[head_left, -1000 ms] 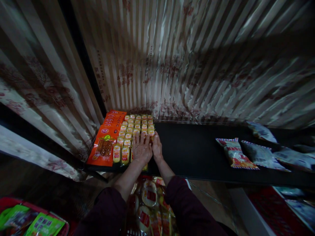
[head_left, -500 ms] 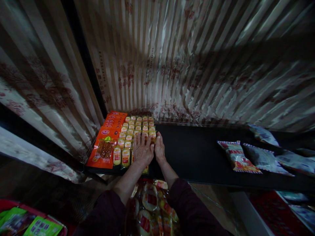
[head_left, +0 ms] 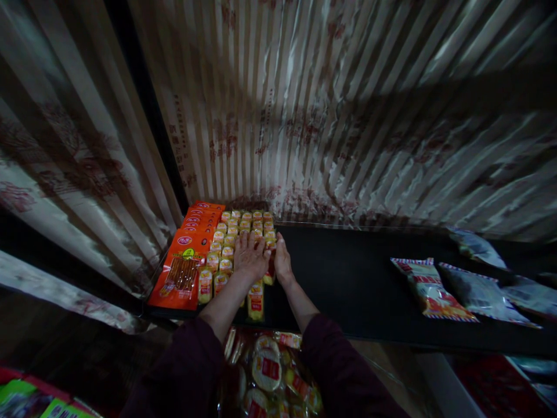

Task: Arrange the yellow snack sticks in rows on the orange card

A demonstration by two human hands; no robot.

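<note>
Small yellow wrapped snack cakes (head_left: pixel 227 251) stand in close rows at the left end of a black shelf (head_left: pixel 339 273). My left hand (head_left: pixel 251 256) lies palm down over the right-hand rows, fingers spread, hiding some packs. Upright at the right edge of the rows, my right hand (head_left: pixel 282 260) has its fingers stretched out and its palm towards the outermost packs. One snack cake (head_left: pixel 256 301) sticks out at the front, below my left hand. Left of the rows, orange snack packets (head_left: pixel 185 270) overlap in a line.
White and red bags (head_left: pixel 435 289) lie at the shelf's right. Below the front edge is a clear bag of round wrapped cakes (head_left: pixel 266 366). A red container with green packets (head_left: pixel 24 400) sits at lower left. Striped sheeting (head_left: pixel 313 116) hangs behind the shelf.
The view has shifted slightly. My left hand has moved a little, and the front snack cake beside its wrist shows more fully. My right hand stays along the right edge.
</note>
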